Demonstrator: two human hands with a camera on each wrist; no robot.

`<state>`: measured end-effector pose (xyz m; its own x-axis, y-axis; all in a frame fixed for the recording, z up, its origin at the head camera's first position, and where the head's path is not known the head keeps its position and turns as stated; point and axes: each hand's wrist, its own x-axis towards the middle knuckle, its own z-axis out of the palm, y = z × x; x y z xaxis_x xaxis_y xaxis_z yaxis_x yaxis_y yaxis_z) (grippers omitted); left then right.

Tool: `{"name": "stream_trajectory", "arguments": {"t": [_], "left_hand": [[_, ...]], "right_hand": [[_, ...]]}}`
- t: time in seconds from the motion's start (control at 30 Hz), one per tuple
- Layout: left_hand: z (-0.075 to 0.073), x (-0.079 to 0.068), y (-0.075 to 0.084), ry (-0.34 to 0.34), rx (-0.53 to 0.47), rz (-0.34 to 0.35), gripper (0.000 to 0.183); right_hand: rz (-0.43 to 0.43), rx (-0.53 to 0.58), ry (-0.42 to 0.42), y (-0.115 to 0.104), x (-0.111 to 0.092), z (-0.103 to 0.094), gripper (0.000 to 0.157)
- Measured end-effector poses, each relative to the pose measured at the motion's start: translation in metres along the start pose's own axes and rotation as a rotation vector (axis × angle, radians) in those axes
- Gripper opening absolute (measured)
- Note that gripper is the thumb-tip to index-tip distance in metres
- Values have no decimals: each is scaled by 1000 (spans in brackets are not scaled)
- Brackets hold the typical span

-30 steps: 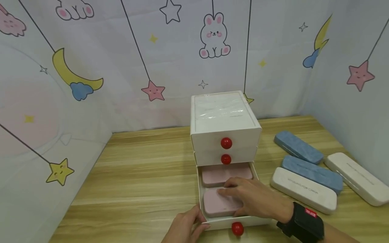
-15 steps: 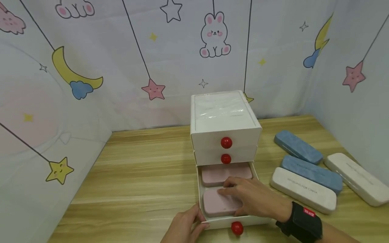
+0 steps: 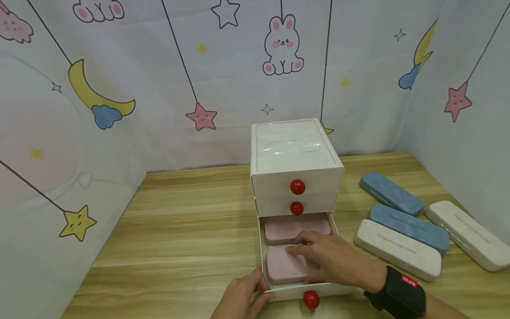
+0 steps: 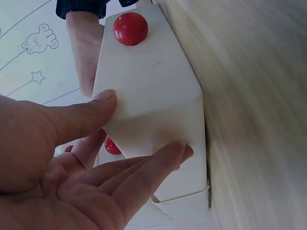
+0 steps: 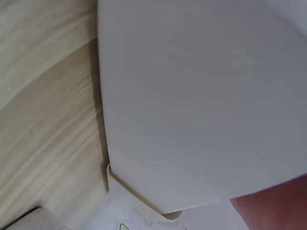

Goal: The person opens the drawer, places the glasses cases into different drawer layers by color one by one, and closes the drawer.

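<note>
As we are looking down over one wooden table (image 3: 179, 221), we are seeing one white cabinet (image 3: 295, 148) standing on it. We are counting three stacked drawers: the upper two are sitting pushed in, and the bottom drawer (image 3: 287, 293) is standing pulled out toward us. We are finding six cases. Two are lying inside the bottom drawer: the back pink case (image 3: 292, 230) and the front pink case (image 3: 283, 268). Four are lying on the table at the cabinet's right: two blue cases (image 3: 392, 193) and two white cases (image 3: 398, 249). We are watching two hands. The left hand (image 3: 242, 297) is pinching the bottom drawer's front left corner, thumb on the front panel and fingertips on the side. The right hand (image 3: 332, 259) is gripping the front pink case with bent fingers, a black wristband (image 3: 398, 292) circling its wrist. Three red knobs (image 3: 311, 300) are showing, one per drawer.
</note>
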<state>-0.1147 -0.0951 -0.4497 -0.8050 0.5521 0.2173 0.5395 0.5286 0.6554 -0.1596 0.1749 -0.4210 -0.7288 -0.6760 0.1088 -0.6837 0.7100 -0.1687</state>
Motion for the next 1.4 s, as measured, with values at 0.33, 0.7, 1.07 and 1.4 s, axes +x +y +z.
{"name": "stream_trajectory", "arguments": {"t": [0.33, 0.7, 1.07, 1.4], "left_hand": [[0, 0, 1, 66, 64, 60, 17], [-5, -1, 4, 100, 98, 56, 21], [-24, 5, 5, -36, 44, -31, 32], [-40, 19, 0, -206, -15, -135, 48]], "right_hand": [[17, 8, 74, 3, -9, -6, 52], [90, 113, 274, 17, -52, -20, 19], [154, 166, 222, 40, -89, -14, 43], [132, 187, 81, 46, -97, -10, 73]]}}
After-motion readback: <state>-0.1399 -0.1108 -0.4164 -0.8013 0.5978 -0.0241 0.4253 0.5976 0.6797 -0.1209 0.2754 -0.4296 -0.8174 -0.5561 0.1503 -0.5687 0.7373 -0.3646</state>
